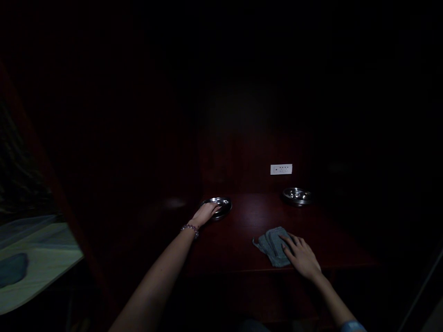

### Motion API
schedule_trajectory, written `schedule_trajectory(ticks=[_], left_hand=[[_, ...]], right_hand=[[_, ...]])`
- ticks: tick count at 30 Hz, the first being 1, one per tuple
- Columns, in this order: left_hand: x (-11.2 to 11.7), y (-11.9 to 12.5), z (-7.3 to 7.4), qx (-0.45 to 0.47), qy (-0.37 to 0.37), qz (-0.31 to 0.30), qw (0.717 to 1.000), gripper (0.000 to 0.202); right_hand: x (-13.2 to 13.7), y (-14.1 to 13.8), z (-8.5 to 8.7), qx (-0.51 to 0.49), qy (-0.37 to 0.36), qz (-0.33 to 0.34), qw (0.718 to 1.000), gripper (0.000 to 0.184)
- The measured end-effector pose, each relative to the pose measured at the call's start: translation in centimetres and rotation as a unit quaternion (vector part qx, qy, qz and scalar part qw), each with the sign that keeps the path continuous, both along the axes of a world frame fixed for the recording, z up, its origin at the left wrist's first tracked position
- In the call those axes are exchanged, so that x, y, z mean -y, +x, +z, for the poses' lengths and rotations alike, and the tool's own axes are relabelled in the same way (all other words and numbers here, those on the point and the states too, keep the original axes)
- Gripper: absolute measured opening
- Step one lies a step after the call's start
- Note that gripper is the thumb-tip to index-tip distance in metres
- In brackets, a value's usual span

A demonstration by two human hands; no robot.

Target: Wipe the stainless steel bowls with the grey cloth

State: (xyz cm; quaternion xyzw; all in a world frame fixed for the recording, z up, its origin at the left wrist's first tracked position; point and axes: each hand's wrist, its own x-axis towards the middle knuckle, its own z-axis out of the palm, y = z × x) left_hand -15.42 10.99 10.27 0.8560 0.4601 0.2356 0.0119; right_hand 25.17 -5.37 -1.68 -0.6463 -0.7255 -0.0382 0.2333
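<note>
My left hand (205, 214), a beaded bracelet at its wrist, reaches to a shiny round metal dish (224, 204) on the dark red shelf. Its fingers are bent over the near rim and grip it; some fingertips are hidden inside. Nearer to me lies a folded grey-green cloth (272, 245). My right hand (302, 256) holds this cloth by its right side, thumb and fingers pressed down on it against the wood. The two hands are well apart.
Farther back on the right stand stacked metal dishes (296, 196). A white power socket (281, 169) is set in the back wall. Dark panels enclose the shelf (256, 216). Outside at left, a pale tabletop (44, 272) carries a dark cloth-like item (13, 269).
</note>
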Motion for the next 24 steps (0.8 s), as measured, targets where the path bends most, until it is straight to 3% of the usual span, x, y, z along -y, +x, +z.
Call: schedule_trajectory(ticks=[5, 11, 17, 21, 24], left_hand=[[0.2, 0.2, 0.8, 0.046, 0.019, -0.012, 0.999, 0.04], [-0.1, 0.1, 0.7, 0.088, 0.049, -0.043, 0.994, 0.039], [-0.1, 0.9, 1.9, 0.12, 0.153, -0.028, 0.981, 0.032], [2.6, 3.8, 3.2, 0.107, 0.214, -0.066, 0.969, 0.025], [5.9, 6.7, 2.9, 0.064, 0.217, -0.107, 0.968, 0.022]], right_hand=[[0.1, 0.0, 0.1, -0.001, 0.001, -0.001, 1.0, 0.047], [0.1, -0.1, 0.2, 0.007, 0.006, 0.002, 1.0, 0.049], [0.1, -0.1, 0.3, 0.004, -0.001, -0.003, 1.0, 0.049], [0.1, -0.2, 0.3, 0.007, 0.006, -0.007, 1.0, 0.049], [0.2, -0.2, 0.3, 0.008, 0.011, -0.01, 1.0, 0.049]])
